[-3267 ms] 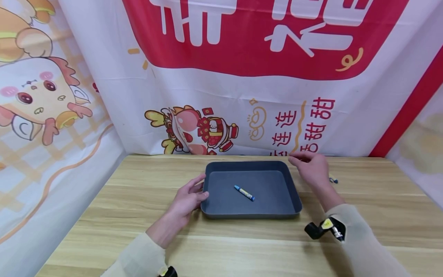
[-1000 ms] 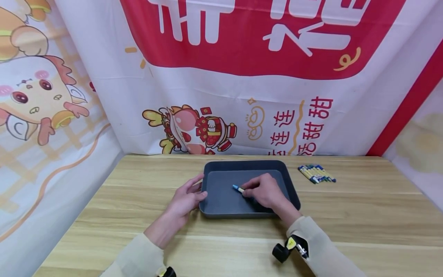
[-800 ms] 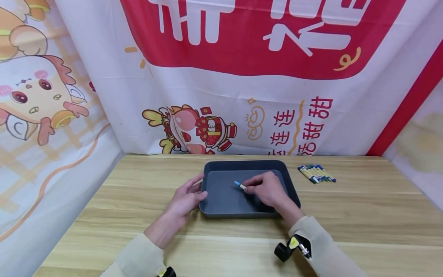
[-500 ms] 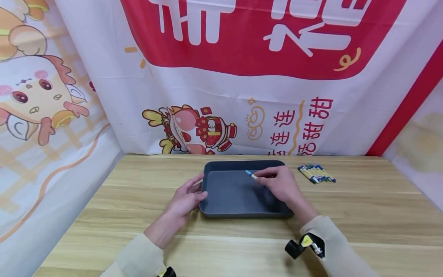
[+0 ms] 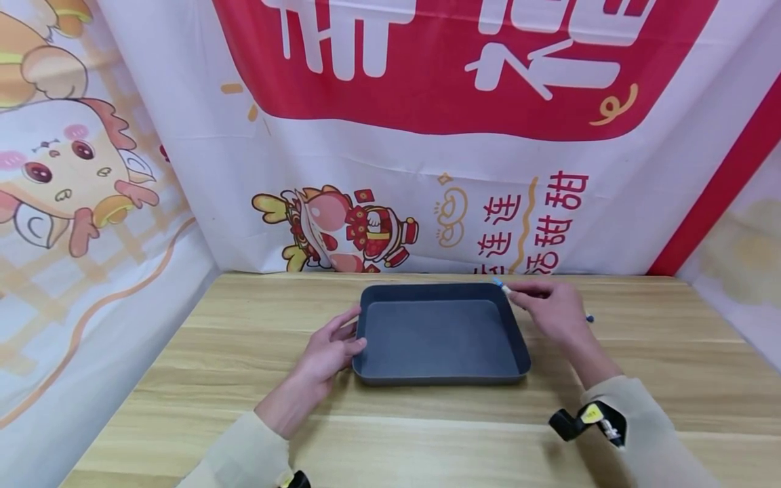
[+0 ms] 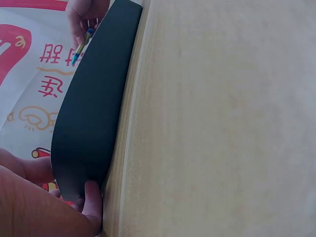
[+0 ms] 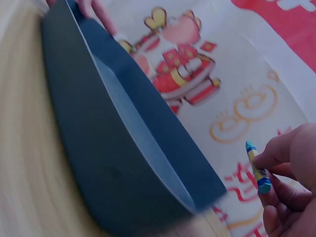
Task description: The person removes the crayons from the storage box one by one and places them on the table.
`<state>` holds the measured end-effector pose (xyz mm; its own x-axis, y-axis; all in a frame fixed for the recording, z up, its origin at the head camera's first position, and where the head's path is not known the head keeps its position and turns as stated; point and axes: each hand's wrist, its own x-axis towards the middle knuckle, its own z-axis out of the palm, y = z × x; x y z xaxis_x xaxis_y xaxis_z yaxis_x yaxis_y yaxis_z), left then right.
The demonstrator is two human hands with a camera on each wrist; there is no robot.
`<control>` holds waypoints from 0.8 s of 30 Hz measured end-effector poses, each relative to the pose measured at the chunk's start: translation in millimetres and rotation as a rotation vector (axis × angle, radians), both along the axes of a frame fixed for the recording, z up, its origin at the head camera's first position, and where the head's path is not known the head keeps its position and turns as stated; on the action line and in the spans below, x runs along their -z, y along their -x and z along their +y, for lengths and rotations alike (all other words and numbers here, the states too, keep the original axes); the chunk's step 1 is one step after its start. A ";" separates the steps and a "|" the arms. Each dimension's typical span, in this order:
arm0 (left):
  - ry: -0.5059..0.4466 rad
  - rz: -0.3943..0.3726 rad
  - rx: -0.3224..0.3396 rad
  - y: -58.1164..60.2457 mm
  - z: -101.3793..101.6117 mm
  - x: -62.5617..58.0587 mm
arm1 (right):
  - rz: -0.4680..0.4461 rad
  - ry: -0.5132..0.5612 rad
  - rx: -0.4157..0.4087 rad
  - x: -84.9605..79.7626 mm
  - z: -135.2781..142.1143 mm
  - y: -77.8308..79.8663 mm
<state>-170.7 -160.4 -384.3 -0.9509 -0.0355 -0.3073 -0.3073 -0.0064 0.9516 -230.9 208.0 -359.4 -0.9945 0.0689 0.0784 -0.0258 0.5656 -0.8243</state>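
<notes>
A dark grey rectangular tray lies on the wooden table. My left hand holds its left end, thumb at the rim and fingers along the outer wall; the left wrist view shows thumb and fingers round that end of the tray. Past the tray's far right corner, my right hand pinches a light blue crayon between thumb and fingers. In the right wrist view the crayon has a yellow wrapper with blue bands, its pointed tip turned away from the palm. No crayon lies in the tray.
Behind the right hand one blue crayon end shows; the rest of that crayon group is hidden. A printed cloth hangs along the table's back edge. Wooden tabletop extends around the tray.
The right hand has picked the light blue crayon up from inside the tray and carried it right and back, past the tray's far right corner. Left hand and tray stay put.
</notes>
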 end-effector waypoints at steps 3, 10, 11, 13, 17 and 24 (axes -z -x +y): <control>0.009 -0.010 -0.003 0.6 0.7 0.8 | 0.039 -0.039 0.038 1.8 20.7 5.1; 0.009 -0.008 0.000 -0.6 0.7 -0.8 | -0.046 -0.020 0.139 6.8 71.4 19.3; 0.010 -0.008 0.000 -0.7 0.6 -0.6 | -0.070 -0.013 0.153 7.6 77.7 20.6; 0.010 -0.010 -0.003 -0.7 0.6 -0.7 | -0.102 -0.006 0.180 9.7 88.7 23.2; 0.014 -0.016 -0.006 -0.2 1.2 0.0 | -0.120 -0.018 0.217 16.9 104.9 26.6; 0.018 -0.023 -0.001 0.0 -0.3 0.3 | -0.147 -0.034 0.262 33.2 120.0 28.4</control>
